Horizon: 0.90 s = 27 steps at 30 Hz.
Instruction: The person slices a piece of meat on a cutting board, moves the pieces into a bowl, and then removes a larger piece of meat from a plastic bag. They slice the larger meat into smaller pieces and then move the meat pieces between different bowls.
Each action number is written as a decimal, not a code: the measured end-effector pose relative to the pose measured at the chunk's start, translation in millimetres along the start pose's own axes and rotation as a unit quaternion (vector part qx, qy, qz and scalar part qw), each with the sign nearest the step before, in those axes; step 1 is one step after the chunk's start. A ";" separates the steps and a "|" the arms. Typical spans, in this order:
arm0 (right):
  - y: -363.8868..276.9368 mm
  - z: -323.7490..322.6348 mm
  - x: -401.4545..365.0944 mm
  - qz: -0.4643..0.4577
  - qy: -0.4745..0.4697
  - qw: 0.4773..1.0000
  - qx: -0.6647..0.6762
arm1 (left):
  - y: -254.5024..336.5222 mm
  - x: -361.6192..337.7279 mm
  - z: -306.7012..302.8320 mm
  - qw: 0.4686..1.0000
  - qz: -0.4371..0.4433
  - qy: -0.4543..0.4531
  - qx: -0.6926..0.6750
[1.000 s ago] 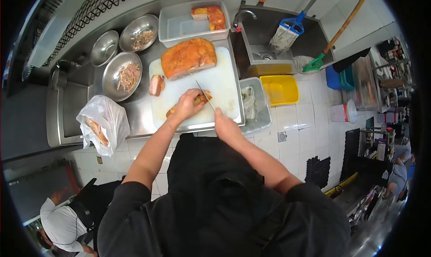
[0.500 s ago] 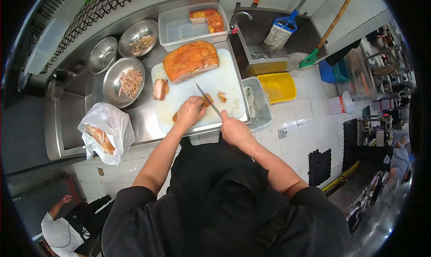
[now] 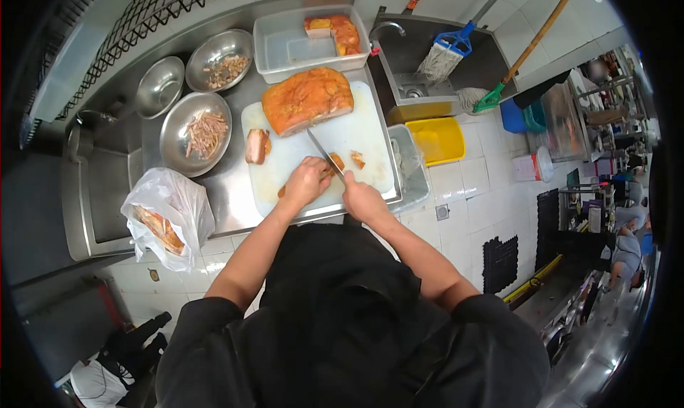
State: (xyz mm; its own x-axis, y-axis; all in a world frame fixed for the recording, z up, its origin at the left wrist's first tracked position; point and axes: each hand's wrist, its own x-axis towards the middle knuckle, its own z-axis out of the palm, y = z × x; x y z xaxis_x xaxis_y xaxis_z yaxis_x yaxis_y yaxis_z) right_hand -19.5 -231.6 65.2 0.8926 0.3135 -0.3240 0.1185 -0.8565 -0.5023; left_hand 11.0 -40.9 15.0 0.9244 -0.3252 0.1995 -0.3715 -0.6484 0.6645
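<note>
My right hand (image 3: 365, 200) grips a knife (image 3: 322, 150), its blade slanting up and left across the white cutting board (image 3: 367, 141). Beside the blade, my left hand (image 3: 308, 183) has its fingers bent down on a narrow strip of orange-brown bacon (image 3: 283, 192); most of that strip is hidden beneath them. A small bacon scrap (image 3: 358, 159) lies right of the knife. At the board's far side rests a large bacon slab (image 3: 306, 101) with an orange rind. A thick chunk of bacon (image 3: 256, 146) sits at the left edge.
Steel bowls stand left: one with cut meat strips (image 3: 204, 135), another with small pieces (image 3: 226, 71), and an empty bowl (image 3: 160, 87). Behind the board is a plastic tub (image 3: 285, 48) with meat. A plastic bag (image 3: 187, 201) sits front left. Sink (image 3: 410, 66) and yellow bin (image 3: 436, 141) are right.
The view has shifted slightly. The knife's angle over the bacon strip has changed a little, and my left hand has stayed on the strip beside the blade.
</note>
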 end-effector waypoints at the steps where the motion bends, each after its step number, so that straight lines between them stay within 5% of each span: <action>1: 3.1 -9.4 -6.4 -0.019 0.019 0.999 0.027 | 1.8 2.8 -2.2 0.999 -0.045 -0.027 -0.010; 5: 19.3 -29.3 -38.3 0.009 0.101 0.989 0.106 | 16.2 26.6 1.6 0.993 -0.103 0.021 -0.047; 8: 56.1 -28.8 -38.7 0.017 0.116 0.987 0.113 | 9.7 48.8 23.8 0.987 -0.022 -0.110 0.118; 9: 65.5 -29.3 -37.4 0.016 0.121 0.985 0.125 | -0.9 55.0 30.1 0.987 0.001 -0.104 0.119; 11: 76.5 -38.3 -35.5 0.004 0.104 0.986 0.133 | 7.2 63.4 14.9 0.983 -0.125 -0.078 0.109; 14: 94.1 -39.9 -29.9 -0.011 0.089 0.989 0.121 | -2.6 65.3 -19.7 0.987 -0.147 -0.067 -0.003; 15: 96.6 -42.1 -28.1 -0.020 0.089 0.989 0.120 | -6.9 60.4 -28.3 0.995 -0.094 -0.006 -0.027; 18: 90.8 -51.5 -23.2 -0.005 0.045 0.993 0.107 | -12.0 52.8 -96.9 0.985 -0.096 0.110 -0.092; 20: 81.1 -62.3 -22.9 -0.004 0.015 0.997 0.081 | -54.3 52.0 -148.7 0.965 -0.080 0.247 0.024; 21: 75.9 -67.4 -21.1 -0.008 0.003 0.998 0.063 | -63.5 56.4 -185.8 0.943 -0.186 0.269 -0.064; 22: 72.2 -69.6 -17.3 -0.008 0.003 0.998 0.064 | -100.5 57.5 -213.3 0.928 -0.186 0.323 -0.023; 23: 69.0 -71.1 -13.4 -0.025 0.003 0.998 0.049 | -124.7 60.5 -253.3 0.930 -0.129 0.337 -0.063; 25: 63.3 -71.7 -6.0 -0.047 -0.001 0.999 0.022 | -149.8 68.3 -312.6 0.883 -0.213 0.413 0.071; 27: 53.7 -71.6 0.6 -0.072 0.011 0.997 0.019 | -178.2 72.3 -358.6 0.882 -0.259 0.368 0.140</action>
State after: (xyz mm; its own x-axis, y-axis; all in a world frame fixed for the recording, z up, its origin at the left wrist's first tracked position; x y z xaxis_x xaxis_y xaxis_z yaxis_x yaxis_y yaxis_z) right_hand 18.5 -306.8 95.4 0.8768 0.4224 -0.2299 0.2293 -0.7873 -0.5723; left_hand 175.2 298.0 169.3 0.7436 0.5325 0.4044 0.2050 -0.7572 0.6202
